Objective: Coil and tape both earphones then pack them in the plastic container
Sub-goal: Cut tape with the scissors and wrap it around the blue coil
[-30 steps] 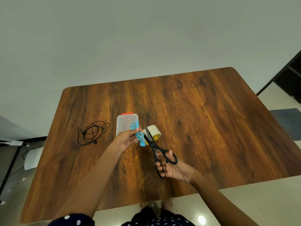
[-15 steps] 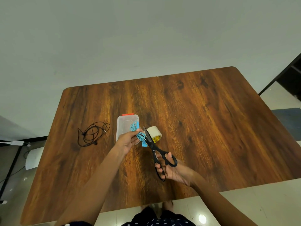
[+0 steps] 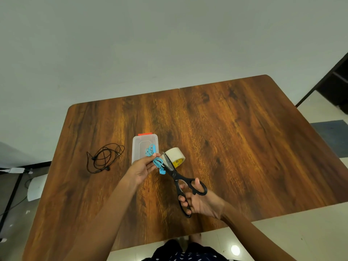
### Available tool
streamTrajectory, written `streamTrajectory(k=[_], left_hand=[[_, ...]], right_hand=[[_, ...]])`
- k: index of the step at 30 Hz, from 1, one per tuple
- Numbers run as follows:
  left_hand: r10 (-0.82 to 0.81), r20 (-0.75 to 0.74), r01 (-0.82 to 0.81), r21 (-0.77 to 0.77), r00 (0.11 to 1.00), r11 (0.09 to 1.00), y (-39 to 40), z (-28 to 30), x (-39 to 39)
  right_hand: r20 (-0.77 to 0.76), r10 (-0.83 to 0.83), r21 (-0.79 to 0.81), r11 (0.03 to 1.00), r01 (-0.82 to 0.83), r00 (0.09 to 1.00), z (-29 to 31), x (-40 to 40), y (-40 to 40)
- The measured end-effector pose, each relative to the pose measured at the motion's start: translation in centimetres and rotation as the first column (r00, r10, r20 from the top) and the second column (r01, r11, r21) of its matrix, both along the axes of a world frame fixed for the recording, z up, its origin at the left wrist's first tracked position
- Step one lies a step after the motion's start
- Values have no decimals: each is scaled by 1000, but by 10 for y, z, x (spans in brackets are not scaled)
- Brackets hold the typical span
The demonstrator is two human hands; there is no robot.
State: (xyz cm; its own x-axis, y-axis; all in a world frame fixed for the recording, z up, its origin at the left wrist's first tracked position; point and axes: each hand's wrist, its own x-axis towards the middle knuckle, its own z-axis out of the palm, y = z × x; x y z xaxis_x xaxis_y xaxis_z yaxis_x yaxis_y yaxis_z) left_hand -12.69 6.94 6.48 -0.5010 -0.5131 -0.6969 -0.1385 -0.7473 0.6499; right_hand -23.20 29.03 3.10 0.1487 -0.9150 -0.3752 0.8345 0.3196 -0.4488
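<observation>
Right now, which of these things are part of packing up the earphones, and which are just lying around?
In use:
- blue earphones, held coiled in the left hand
- black scissors, in the right hand
- tape roll
- plastic container
- black earphones, waiting loose on the table

Lying about:
- white sheet on the floor

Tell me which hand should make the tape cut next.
Right. The right hand already grips the black scissors, blades at the tape roll. The left hand is busy holding the coiled blue earphones.
</observation>
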Motion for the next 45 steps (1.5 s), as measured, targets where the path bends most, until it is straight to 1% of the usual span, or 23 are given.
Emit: streamTrajectory(k=[10,17,25,29,33,37,41,43,45], left_hand=[[20,-17,-20,14,1000,1000,3,-3,0],[45,-40,-43,33,998,999,6,-3,2],[34,-19,-34,11,999,999,9,-4,2],[41,-4,-41,-13,999,999,10,-4,1],[32,-6,-32,-49,999,998,12,-4,4],[9,-14,-10,-82,1000,997,11,-4,6],[-2,-23,0,-84,1000,996,10,-1,8],[-18,-41,14,-89,999,996,9,2,9],[-34,-65,27,-107,997,994,7,4,10]], right_hand=[[-53,-25,1,1000,25,998,-2,5,-14],[-118,-75,28,996,79,990,-6,6,-13],[-223,-144,26,988,153,964,-5,8,-10],[-301,-170,21,983,184,938,-6,7,-9],[-347,-159,32,983,181,924,-5,3,-6],[-309,-99,43,992,118,946,-5,-1,-4],[-135,-23,0,1000,24,991,-4,-8,-4],[-118,11,-22,1000,-14,993,0,-12,-7],[-139,30,-47,998,-37,990,3,-17,-10]])
